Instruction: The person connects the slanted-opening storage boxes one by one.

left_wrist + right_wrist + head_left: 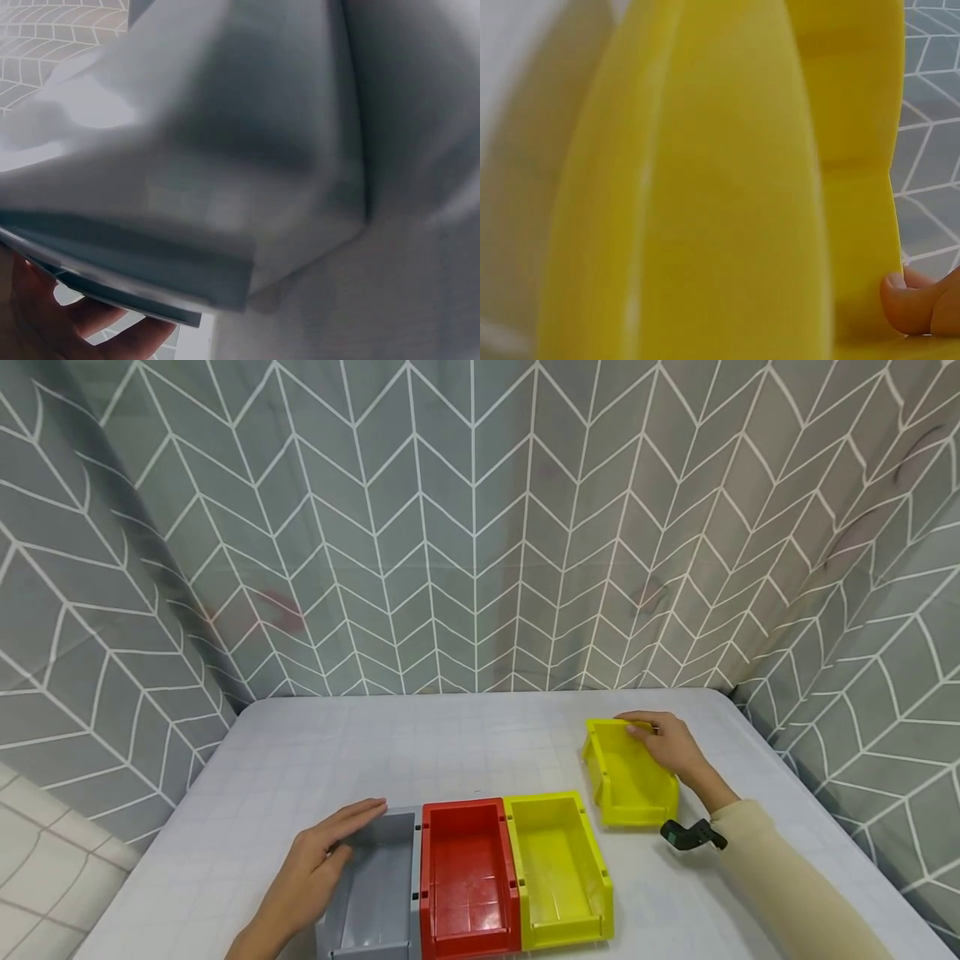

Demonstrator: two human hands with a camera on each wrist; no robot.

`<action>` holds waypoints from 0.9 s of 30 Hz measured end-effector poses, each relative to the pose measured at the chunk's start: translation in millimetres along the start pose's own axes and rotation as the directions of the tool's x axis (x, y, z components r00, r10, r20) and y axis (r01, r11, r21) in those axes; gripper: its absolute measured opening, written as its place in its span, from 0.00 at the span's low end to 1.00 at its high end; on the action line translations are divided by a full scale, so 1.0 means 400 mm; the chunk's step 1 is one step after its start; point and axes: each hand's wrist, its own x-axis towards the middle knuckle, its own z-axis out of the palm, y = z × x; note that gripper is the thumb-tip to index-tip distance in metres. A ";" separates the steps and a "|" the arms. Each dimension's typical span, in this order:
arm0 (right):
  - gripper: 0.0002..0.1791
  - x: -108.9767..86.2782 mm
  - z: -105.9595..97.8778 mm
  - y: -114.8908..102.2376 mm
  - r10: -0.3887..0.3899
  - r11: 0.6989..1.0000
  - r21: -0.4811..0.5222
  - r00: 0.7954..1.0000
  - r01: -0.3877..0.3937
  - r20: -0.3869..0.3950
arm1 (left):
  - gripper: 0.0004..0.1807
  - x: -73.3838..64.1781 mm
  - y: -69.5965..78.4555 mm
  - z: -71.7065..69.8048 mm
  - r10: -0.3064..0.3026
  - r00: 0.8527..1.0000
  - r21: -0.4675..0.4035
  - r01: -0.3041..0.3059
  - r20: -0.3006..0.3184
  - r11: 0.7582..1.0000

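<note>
My right hand (667, 745) grips a small yellow plastic bin (637, 785) by its far right rim. In the right wrist view, the thumb (911, 307) lies on the inner side of the bin's wall (855, 225); most of the fingers are hidden. At the front, a grey bin (382, 868), a red bin (467, 872) and another yellow bin (555, 868) stand side by side. My left hand (311, 864) rests on the grey bin's left edge with its fingers extended. The left wrist view shows fingers (135, 337) by the grey bin's rim (120, 274).
A white table (420, 743) holds the bins. Grey curtains (472, 527) with a white chevron pattern hang behind the table and at both sides. On my right wrist sits a dark strapped device (692, 835).
</note>
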 end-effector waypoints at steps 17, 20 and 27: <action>0.17 -0.060 -0.056 -0.102 -0.051 0.999 -0.016 0.997 0.050 -0.062 | 0.42 0.002 -0.001 0.000 -0.012 1.000 -0.004 0.012 0.005 1.000; 0.17 -0.071 -0.063 -0.114 -0.061 0.998 -0.023 0.996 0.060 -0.058 | 0.43 0.001 -0.001 0.001 -0.019 1.000 -0.004 0.019 0.006 1.000; 0.17 -0.095 -0.078 -0.145 -0.068 0.997 -0.028 0.996 0.067 -0.062 | 0.43 0.000 -0.001 0.002 -0.018 1.000 -0.003 0.018 0.003 1.000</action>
